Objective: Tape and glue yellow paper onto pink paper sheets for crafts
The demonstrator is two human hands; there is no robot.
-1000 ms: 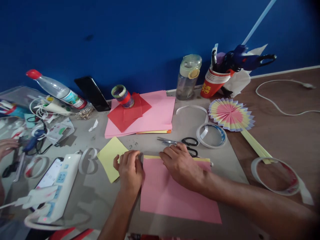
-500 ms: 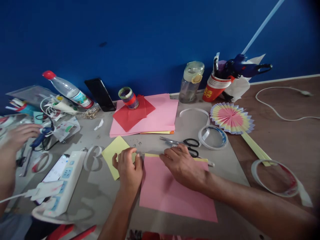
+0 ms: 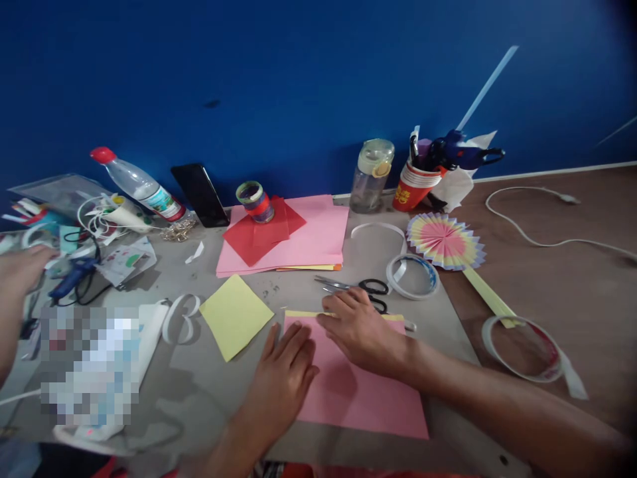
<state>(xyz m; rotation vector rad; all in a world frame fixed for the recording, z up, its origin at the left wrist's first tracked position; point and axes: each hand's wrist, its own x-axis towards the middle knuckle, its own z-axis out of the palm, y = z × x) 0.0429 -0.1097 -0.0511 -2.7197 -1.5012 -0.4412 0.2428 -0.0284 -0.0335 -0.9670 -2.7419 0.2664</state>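
A pink sheet of paper (image 3: pixel 363 398) lies before me, with a yellow paper edge (image 3: pixel 395 318) showing along its top. My left hand (image 3: pixel 286 378) rests on the sheet's left part, fingers stretched out and holding nothing. With bent fingers at the sheet's upper edge, my right hand (image 3: pixel 361 328) holds the paper down; its thumb is mostly hidden. Black-handled scissors (image 3: pixel 373 287) lie just beyond the right hand, partly covered by it. A yellow paper square (image 3: pixel 236 317) sits to the left of the pink sheet.
Behind are stacked pink sheets (image 3: pixel 323 232) with red paper (image 3: pixel 249 239) and a small jar (image 3: pixel 255 201). Tape rolls (image 3: pixel 430 292) and a paper fan (image 3: pixel 445 242) lie right. Another person's hand (image 3: pixel 20 272) is at far left, near a glue gun (image 3: pixel 72 279).
My left hand has moved right, from beside the pink sheet onto it, uncovering the yellow square. My right hand stays at the sheet's upper edge. The view has shifted slightly.
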